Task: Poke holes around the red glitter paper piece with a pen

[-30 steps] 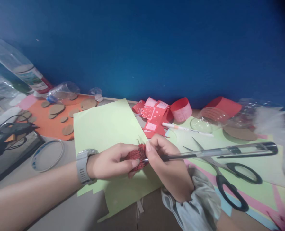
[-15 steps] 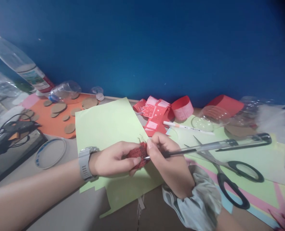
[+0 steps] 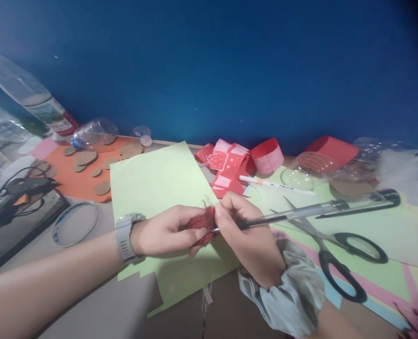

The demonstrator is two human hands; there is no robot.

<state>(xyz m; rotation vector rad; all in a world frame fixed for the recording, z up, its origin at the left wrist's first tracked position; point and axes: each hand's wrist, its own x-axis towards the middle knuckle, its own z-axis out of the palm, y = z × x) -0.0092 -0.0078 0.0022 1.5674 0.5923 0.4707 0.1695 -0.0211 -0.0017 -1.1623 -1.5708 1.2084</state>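
Note:
My left hand [image 3: 164, 233], with a grey watch [image 3: 126, 240] on the wrist, pinches a small piece of dark red checked cloth [image 3: 200, 222] between thumb and fingers. A black pen with a clear barrel [image 3: 297, 213] slants through my right hand [image 3: 247, 245], its tip touching or very near the cloth's right edge. The thumb and forefinger of that closed hand meet right beside the cloth. Pale loose threads stick up behind it; whether the fingertips pinch one is hidden. Both hands are above a pale green paper sheet [image 3: 155, 181].
Black-handled scissors [image 3: 341, 273] lie right on coloured paper, near a white marker [image 3: 275, 185]. Red paper pieces [image 3: 232, 165] and clear plastic parts line the blue wall. Left are cardboard discs [image 3: 86, 157] on orange paper, a tape roll [image 3: 75, 225], tangled cables [image 3: 9, 195] and a tall bottle [image 3: 28, 89].
Almost nothing differs. The pen's capped end has lifted slightly, and the hands have shifted a few pixels upward. The cloth stays in the left hand.

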